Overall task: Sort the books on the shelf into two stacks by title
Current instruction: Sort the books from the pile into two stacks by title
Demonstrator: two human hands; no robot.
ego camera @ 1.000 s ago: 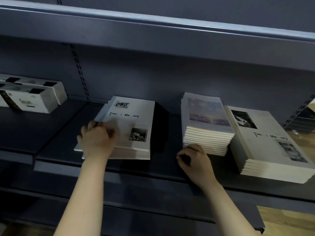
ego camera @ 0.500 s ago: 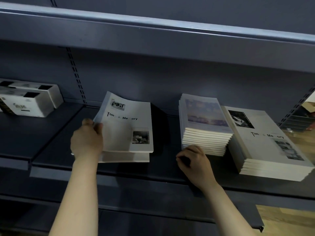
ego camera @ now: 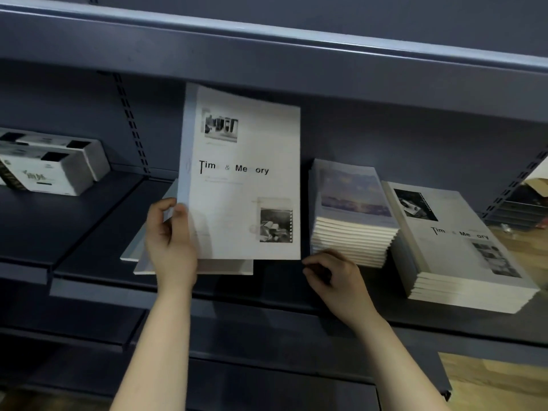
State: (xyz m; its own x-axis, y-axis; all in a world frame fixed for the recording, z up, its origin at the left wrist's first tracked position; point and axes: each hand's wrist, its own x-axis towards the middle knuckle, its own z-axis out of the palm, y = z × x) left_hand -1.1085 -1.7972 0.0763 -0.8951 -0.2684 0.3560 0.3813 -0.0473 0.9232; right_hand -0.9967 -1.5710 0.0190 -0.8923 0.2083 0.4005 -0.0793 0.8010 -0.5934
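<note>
1. Here, the left hand (ego camera: 170,241) grips a "Time & Memory" book (ego camera: 243,179) by its lower left corner. The thumb lies on the front cover and the fingers are curled round behind the spine edge.
2. That book is raised off the shelf (ego camera: 98,232) and stands nearly upright in the centre of the frame. Its front cover faces the camera, and its bottom edge hangs above a low pile.
3. The low pile of books (ego camera: 225,266) lies flat on the shelf under the raised book. It is unevenly fanned, with grey cover edges poking out to the lower left. Its titles are hidden.
4. The right hand (ego camera: 338,280) rests at the front of the shelf, right of centre. Its fingers are curled in toward the palm and hold nothing. It sits just in front of the sky-cover stack, and I cannot tell whether it touches it.
5. The sky-cover stack (ego camera: 353,221) is tall and tidy, and stands just right of the raised book. Its top cover shows a blurred bluish picture.
6. Close against it, at the right of the frame, lies the "Time & Memory" stack (ego camera: 462,256), turned at a slight angle.
7. White boxes (ego camera: 50,164) sit on the neighbouring shelf board at the far left, well apart from the books.
8. An upper shelf (ego camera: 267,46) runs across the top of the frame, and a wooden floor (ego camera: 504,375) shows at the lower right.
</note>
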